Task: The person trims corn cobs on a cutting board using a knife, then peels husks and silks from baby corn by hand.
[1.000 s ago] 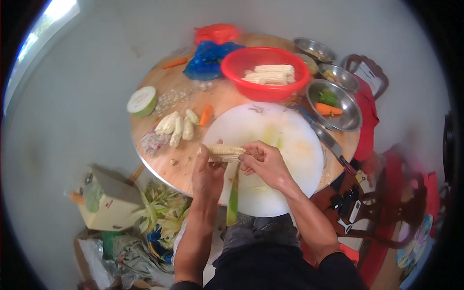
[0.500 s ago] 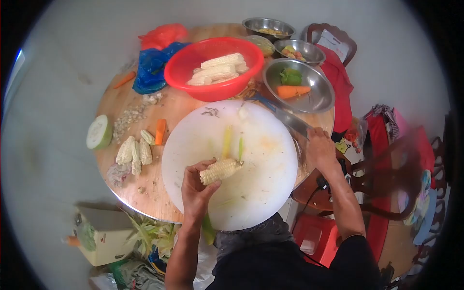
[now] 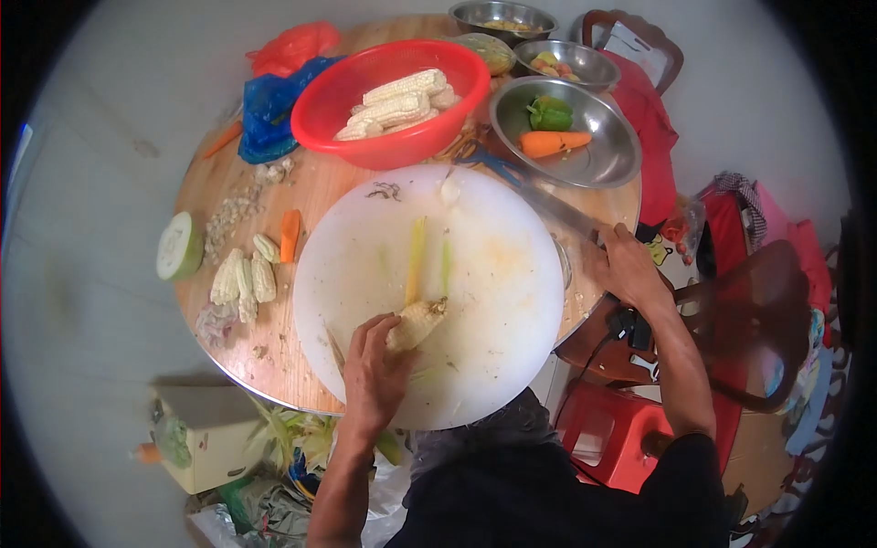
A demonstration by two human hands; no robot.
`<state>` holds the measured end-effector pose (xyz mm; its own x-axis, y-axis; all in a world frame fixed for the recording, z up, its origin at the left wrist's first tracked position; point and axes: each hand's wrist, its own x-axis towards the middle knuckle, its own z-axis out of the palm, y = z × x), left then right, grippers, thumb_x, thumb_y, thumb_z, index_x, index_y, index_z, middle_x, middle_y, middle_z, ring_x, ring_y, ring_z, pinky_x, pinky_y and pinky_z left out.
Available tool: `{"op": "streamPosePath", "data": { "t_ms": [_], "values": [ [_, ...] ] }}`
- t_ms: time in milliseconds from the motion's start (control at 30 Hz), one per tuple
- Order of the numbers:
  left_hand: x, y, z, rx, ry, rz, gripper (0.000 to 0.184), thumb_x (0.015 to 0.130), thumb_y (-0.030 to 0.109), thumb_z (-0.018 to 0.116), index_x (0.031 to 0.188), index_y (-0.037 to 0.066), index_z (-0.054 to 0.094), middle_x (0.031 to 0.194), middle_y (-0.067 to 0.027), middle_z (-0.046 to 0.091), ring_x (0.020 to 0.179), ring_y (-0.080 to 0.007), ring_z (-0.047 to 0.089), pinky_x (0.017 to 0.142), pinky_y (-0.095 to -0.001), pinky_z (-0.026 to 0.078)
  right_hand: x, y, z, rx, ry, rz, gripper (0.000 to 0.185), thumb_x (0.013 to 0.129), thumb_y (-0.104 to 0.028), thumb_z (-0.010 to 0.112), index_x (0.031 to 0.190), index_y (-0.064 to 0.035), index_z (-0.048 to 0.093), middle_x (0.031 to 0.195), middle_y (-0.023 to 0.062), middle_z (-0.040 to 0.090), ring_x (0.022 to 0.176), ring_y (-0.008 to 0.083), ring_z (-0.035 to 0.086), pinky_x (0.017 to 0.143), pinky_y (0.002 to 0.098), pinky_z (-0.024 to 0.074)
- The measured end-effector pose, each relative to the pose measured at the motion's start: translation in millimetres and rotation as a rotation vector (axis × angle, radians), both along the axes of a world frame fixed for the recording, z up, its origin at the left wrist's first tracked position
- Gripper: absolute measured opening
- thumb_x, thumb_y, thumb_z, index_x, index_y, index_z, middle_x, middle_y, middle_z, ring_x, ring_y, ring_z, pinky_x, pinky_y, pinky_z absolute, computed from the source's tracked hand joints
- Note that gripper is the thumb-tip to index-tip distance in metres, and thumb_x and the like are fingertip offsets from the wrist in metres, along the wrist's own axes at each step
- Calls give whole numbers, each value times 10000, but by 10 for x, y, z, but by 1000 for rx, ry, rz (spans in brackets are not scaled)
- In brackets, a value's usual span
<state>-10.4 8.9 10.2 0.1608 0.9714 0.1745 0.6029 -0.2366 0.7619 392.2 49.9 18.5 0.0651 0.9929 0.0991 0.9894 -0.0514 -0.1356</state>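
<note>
My left hand (image 3: pixel 376 370) is closed around the thick end of a pale ear of corn (image 3: pixel 418 321), low over the round white cutting board (image 3: pixel 493 347). The corn's brown-tipped end points up and right. Beside it on the board lie a yellow-green strip of husk (image 3: pixel 416 260) and a thinner green one. My right hand (image 3: pixel 628 265) is closed on the handle of a knife (image 3: pixel 565 212), at the right edge of the table. Its wide blade lies beyond the board's right rim, pointing toward the steel bowl.
A red basin (image 3: pixel 315 114) holds several peeled corn ears. The steel bowl (image 3: pixel 617 151) contains a carrot and a green pepper. Small corn ears (image 3: pixel 245 285), garlic cloves (image 3: pixel 230 219) and a cut gourd (image 3: pixel 180 247) sit at left. A red stool (image 3: pixel 603 429) stands below right.
My left hand has lowered the corn toward the board and turned over, its back now upward. My right hand stays at the knife handle. The view has shifted slightly.
</note>
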Motion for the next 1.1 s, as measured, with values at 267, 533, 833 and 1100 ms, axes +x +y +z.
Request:
{"op": "streamPosePath", "data": {
  "t_ms": [267, 533, 833, 1100],
  "values": [
    [109, -172, -62, 178, 129, -9, 484, 732, -7, 827, 1177, 24, 640, 1202, -157, 663, 1107, -368, 629, 919, -444, 537, -520, -605, 350, 79, 515, -13, 244, 997, -156, 593, 1052, 82, 587, 766, 303, 634, 847, 492, 663, 746, 541, 495],
    [177, -273, -128, 237, 93, 21, 497, 700, -9, 847, 1146, 27, 630, 1159, -158, 656, 1050, -372, 632, 889, -442, 530, -1458, -600, 447, -104, 726, 326, 188, 1001, -95, 575, 943, 58, 484, 719, 296, 598, 711, 530, 622, 588, 556, 471],
    [152, -259, -93, 208, 69, 14, 472, 713, -3, 829, 1142, 22, 633, 1169, -189, 659, 1063, -384, 649, 881, -434, 544, -1625, -619, 381, -153, 685, 397, 195, 993, -63, 592, 909, 65, 471, 662, 266, 575, 631, 503, 601, 539, 531, 432],
    [159, -240, -107, 211, 43, 25, 459, 718, -10, 835, 1131, 26, 636, 1124, -166, 653, 1031, -361, 634, 870, -430, 531, -1621, -641, 379, -172, 626, 402, 183, 977, -57, 609, 924, 76, 496, 665, 269, 581, 619, 494, 605, 535, 530, 448]
  ]
}}
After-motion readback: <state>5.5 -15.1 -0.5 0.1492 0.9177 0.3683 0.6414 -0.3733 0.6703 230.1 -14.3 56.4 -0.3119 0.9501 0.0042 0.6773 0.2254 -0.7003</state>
